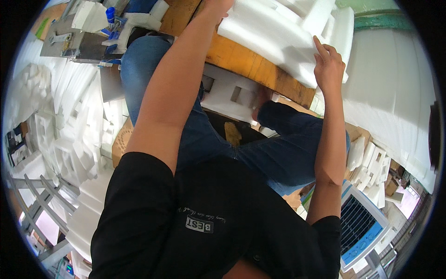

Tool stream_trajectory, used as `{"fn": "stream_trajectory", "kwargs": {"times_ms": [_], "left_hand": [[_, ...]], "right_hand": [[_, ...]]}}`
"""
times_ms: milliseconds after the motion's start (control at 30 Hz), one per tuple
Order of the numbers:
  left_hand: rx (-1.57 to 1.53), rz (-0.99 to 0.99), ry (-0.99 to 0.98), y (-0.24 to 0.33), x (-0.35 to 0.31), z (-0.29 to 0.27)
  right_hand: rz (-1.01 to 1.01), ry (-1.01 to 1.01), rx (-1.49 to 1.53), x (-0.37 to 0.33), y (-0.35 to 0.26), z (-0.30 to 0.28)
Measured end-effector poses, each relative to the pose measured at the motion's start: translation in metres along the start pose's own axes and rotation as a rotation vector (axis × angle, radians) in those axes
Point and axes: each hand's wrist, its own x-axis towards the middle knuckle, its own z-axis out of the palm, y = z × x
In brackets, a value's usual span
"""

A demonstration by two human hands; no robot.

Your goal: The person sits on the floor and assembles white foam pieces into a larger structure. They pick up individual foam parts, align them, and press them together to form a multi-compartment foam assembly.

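Observation:
A large white foam piece (pixel 269 39) with raised ribs and recesses lies on the wooden bench top (pixel 241 56) at the upper middle. My right hand (pixel 330 67) rests at its right end, index finger stretched along the foam and the thumb apart; nothing is gripped in it. At the upper edge of the picture, my left hand (pixel 221 8) is beside the foam's left end. The frame cuts it off, so most of its fingers are hidden.
A thick white foam roll (pixel 388 88) stands on the right. White foam pieces (pixel 69 149) are heaped at the left. Near the upper left are a metal fixture (pixel 79 42) and a blue-capped bottle (pixel 110 16). A blue-and-white fan-like appliance (pixel 362 228) sits at lower right.

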Motion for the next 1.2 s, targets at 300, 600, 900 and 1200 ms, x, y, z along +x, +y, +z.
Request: {"fn": "stream_trajectory", "kwargs": {"times_ms": [300,600,900,1200], "left_hand": [[0.258,0.378,-0.397,-0.011,-0.007,-0.002],[0.224,0.165,-0.075,0.005,-0.019,0.013],[0.715,0.698,0.317,-0.003,-0.016,0.014],[1.239,1.405,-0.485,0.018,-0.136,0.18]], "right_hand": [[0.005,0.022,-0.038,-0.004,0.01,0.003],[0.2,0.236,0.513,0.006,0.067,-0.038],[0.464,0.033,0.515,-0.018,0.139,-0.007],[0.602,-0.096,0.51,-0.005,0.145,0.004]]}}
